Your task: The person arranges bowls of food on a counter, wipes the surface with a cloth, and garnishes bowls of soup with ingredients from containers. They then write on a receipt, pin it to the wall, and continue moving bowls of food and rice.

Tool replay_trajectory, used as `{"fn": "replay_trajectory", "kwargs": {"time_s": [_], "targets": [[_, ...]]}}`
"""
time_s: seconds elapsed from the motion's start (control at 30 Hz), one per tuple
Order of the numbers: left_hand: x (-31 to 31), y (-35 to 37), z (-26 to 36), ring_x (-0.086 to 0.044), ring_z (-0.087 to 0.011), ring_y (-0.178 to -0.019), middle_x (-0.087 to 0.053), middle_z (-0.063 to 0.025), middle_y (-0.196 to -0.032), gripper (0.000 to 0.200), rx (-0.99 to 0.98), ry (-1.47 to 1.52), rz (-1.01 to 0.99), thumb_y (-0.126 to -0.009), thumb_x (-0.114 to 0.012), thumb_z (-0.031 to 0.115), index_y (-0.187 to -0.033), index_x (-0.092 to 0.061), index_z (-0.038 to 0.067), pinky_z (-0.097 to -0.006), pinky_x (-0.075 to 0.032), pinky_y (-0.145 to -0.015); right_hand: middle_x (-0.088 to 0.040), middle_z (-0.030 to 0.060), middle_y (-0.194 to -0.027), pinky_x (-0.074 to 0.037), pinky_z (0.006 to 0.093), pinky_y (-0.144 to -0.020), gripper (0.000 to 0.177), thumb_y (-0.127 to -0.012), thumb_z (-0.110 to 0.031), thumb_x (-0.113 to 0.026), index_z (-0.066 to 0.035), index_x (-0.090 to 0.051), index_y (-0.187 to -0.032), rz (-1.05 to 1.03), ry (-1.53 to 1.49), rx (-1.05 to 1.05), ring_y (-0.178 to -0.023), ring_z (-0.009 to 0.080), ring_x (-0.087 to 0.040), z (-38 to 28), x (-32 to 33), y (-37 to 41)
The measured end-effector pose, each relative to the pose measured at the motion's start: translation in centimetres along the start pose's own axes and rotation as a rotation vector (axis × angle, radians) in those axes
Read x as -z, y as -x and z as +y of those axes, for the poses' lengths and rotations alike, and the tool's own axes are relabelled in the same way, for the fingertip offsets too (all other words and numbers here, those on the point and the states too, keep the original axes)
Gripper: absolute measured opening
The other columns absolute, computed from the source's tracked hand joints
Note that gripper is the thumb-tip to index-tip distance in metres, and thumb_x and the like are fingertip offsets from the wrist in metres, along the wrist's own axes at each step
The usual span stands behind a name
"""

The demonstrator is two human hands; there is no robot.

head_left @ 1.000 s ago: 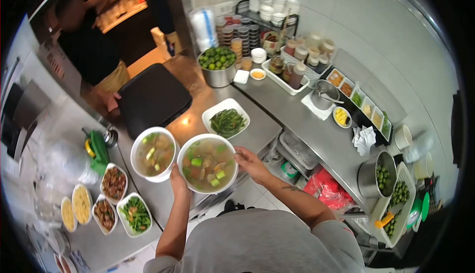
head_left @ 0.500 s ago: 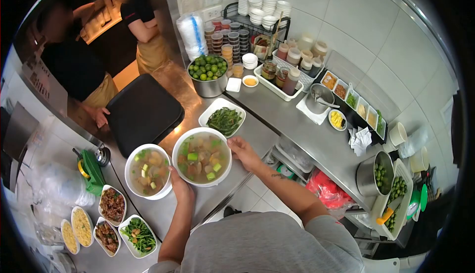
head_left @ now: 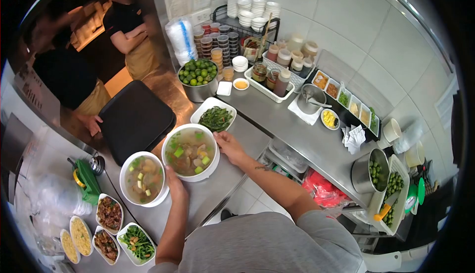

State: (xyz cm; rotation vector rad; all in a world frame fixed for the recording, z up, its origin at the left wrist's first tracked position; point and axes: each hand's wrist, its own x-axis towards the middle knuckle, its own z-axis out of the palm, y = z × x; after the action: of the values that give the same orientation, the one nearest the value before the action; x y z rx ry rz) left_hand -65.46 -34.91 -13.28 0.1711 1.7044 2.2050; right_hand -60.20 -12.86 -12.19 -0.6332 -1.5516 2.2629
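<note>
Our right hand (head_left: pixel 229 147) grips the rim of a white soup bowl (head_left: pixel 191 152), and our left hand (head_left: pixel 176 188) is curled against its other side, beside a second soup bowl (head_left: pixel 143 179). We have both bowls at the steel bench (head_left: pixel 253 142), near a dish of greens (head_left: pixel 215 116) and a black tray (head_left: pixel 137 120), with another person's hand (head_left: pixel 91 123) at its edge. Farther left, a printed sheet (head_left: pixel 35 89) carries writing too small for us to read.
</note>
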Motion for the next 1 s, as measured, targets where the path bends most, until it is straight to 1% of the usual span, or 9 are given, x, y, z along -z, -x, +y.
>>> {"fn": "replay_trajectory", "kwargs": {"time_s": [0.1, 0.2, 0.27, 0.37, 0.53, 0.73, 0.8, 0.87, 1.0], "targets": [[0.2, 4.3, 1.0, -0.034, -0.0249, -0.126, -0.039, -0.0153, -0.134, 0.062, 0.042, -0.331, -0.102, -0.094, -0.033, 0.047, -0.133, -0.032, -0.002, -0.0335, -0.022, -0.107, -0.056, 0.003, -0.083, -0.043, 0.0247, -0.066, 0.031, -0.091, -0.033, -0.051, -0.003, -0.055, -0.096, 0.105, -0.063, 0.059, -0.071, 0.0109, -0.049, 1.1, -0.1, 1.3], [0.8, 10.2, -0.8, -0.025, -0.0325, -0.132, -0.027, -0.0228, -0.141, 0.059, 0.099, -0.729, -0.087, -0.095, -0.033, 0.039, -0.137, -0.024, -0.002, -0.0339, -0.017, -0.109, -0.056, 0.0038, -0.092, -0.045, 0.0295, -0.074, 0.025, -0.087, -0.027, -0.053, -0.007, -0.053, -0.101, 0.058, 0.223, 0.209, -0.083, 0.0132, -0.053, 5.5, 3.3, 2.2], [0.8, 12.1, 1.6, -0.038, -0.0365, -0.12, -0.039, -0.0259, -0.128, 0.048, -0.055, -0.612, -0.083, -0.089, -0.049, 0.019, -0.129, -0.035, -0.005, -0.0391, -0.032, -0.101, -0.055, 0.0071, -0.086, -0.046, 0.0295, -0.074, 0.027, -0.093, -0.028, -0.047, -0.003, -0.051, -0.098, 0.059, 0.276, 0.355, -0.078, 0.0153, -0.054, 4.7, 2.9, 4.8], [1.1, 14.4, 3.2, -0.054, -0.033, -0.098, -0.049, -0.0203, -0.111, 0.034, -0.154, -0.588, 0.09, -0.088, -0.052, 0.013, -0.117, -0.047, -0.003, -0.0354, -0.044, -0.087, -0.051, 0.003, -0.077, -0.043, 0.025, -0.065, 0.021, -0.094, -0.025, -0.047, -0.004, -0.05, -0.092, -0.044, 0.263, 0.335, -0.069, 0.0104, -0.049, 4.1, 2.6, 7.3], [2.9, 21.7, 3.2, -0.055, -0.0304, -0.084, -0.051, -0.0167, -0.095, 0.022, -0.228, -0.674, 0.415, -0.088, -0.05, 0.011, -0.106, -0.053, -0.001, -0.0371, -0.045, -0.076, -0.042, 0.0, -0.071, -0.035, 0.0213, -0.058, 0.015, -0.094, -0.018, -0.045, -0.006, -0.046, -0.085, -0.435, 0.39, 0.42, -0.062, 0.0076, -0.038, 5.4, 0.7, 12.3], [8.8, 34.9, -7.7, -0.055, -0.039, -0.082, -0.055, -0.0199, -0.088, 0.013, 0.083, -0.984, 0.756, -0.084, -0.048, 0.01, -0.086, -0.056, 0.0, -0.0455, -0.045, -0.074, -0.045, 0.0013, -0.074, -0.037, 0.0218, -0.059, 0.011, -0.092, -0.013, -0.047, -0.004, -0.049, -0.086, -0.984, 0.511, 0.215, -0.065, 0.009, -0.042, 8.7, -4.3, 20.2], [11.7, 40.9, -12.0, -0.056, -0.0403, -0.086, -0.054, -0.0229, -0.096, 0.022, 0.404, -1.078, 0.823, -0.071, -0.049, 0.003, -0.092, -0.055, 0.0, -0.0471, -0.046, -0.075, -0.048, 0.003, -0.078, -0.04, 0.0227, -0.062, 0.008, -0.089, -0.01, -0.051, -0.003, -0.052, -0.092, -1.138, 0.509, 0.274, -0.068, 0.0105, -0.045, 8.9, -7.6, 23.4], [13.4, 47.6, -15.4, -0.054, -0.0415, -0.096, -0.054, -0.0244, -0.099, 0.029, 0.609, -0.988, 1.017, -0.069, -0.049, 0.003, -0.097, -0.055, 0.0, -0.0475, -0.047, -0.081, -0.053, 0.0056, -0.083, -0.043, 0.0242, -0.065, 0.014, -0.086, -0.006, -0.054, -0.002, -0.055, -0.099, -1.317, 0.432, 0.409, -0.073, 0.0123, -0.05, 8.2, -10.7, 26.8], [14.6, 61.7, -22.2, -0.047, -0.0392, -0.112, -0.057, -0.0247, -0.107, 0.028, 1.094, -0.829, 1.067, -0.073, -0.048, 0.009, -0.098, -0.058, -0.001, -0.0443, -0.042, -0.094, -0.055, 0.008, -0.083, -0.045, 0.0278, -0.069, 0.024, -0.081, -0.003, -0.058, -0.004, -0.056, -0.106, -1.589, 0.429, 0.482, -0.074, 0.018, -0.053, 10.4, -15.7, 31.4]]}}
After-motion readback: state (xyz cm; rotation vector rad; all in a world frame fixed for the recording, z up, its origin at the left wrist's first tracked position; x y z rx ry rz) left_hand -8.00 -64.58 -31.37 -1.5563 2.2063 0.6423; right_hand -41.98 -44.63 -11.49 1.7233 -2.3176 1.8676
